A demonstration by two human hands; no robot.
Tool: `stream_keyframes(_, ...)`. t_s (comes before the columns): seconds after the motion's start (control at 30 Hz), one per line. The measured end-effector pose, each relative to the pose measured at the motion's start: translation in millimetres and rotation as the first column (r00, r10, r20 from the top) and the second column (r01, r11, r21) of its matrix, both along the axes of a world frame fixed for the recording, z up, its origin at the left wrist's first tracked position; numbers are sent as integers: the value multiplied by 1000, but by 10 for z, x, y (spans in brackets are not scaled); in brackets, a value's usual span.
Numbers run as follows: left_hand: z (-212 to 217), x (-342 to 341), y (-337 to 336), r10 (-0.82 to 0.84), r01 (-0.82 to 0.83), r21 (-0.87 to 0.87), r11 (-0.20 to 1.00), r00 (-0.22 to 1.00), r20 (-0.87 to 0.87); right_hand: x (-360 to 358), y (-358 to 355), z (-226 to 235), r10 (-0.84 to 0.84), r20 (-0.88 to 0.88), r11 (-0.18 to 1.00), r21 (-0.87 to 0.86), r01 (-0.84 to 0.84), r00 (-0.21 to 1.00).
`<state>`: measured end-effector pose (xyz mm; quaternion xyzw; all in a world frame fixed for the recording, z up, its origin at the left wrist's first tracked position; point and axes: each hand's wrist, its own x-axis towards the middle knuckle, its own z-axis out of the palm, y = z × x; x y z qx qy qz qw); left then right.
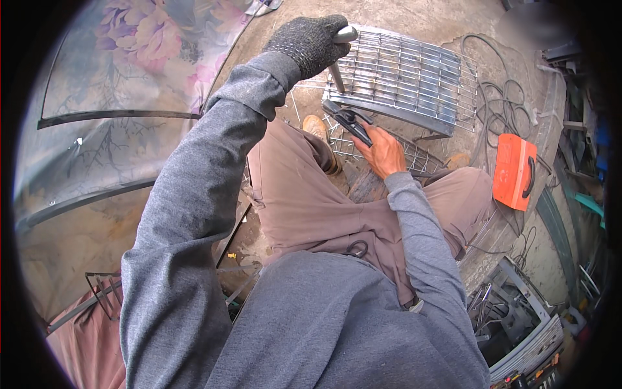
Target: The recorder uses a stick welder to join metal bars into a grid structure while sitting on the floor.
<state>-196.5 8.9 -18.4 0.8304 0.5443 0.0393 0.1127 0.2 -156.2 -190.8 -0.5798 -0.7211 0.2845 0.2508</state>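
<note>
A: What does each hand hold?

B: My gloved left hand [310, 40], top centre of the frame, is clenched round a metal tool handle [343, 35]. My bare right hand [383, 150], centre, grips the black electrode holder [348, 120] by its handle.

A: How does the steel grating [408, 78] handle?

B: Stiff and heavy, I judge; best taken by its edge bar. It lies upper centre-right. The orange welder case [515, 172], right, is closed; contents unseen

We look steeply down from 1 head-worn fisheye camera, close over our own lap; the metal grate [407, 78] lies near, toward 12 o'clock.
</note>
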Motion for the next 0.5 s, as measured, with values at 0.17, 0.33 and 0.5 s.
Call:
stream_keyframes(0.17, -5, 0, -3, 7, -7, 10, 1000, 1000, 21, -5, 11, 56, -12, -33, 998, -68, 10, 999)
stream_keyframes(0.33, 10, -17, -26, 10, -10, 14, 1000, 1000, 22, -27, 55, 288, -61, -85, 931, -364, 26, 994)
stream_keyframes(0.5, 34, -14, -28, -11, 11, 12, 1000, 1000, -21, 4, 82, 87, -97, -111, 907, -418, 42, 989)
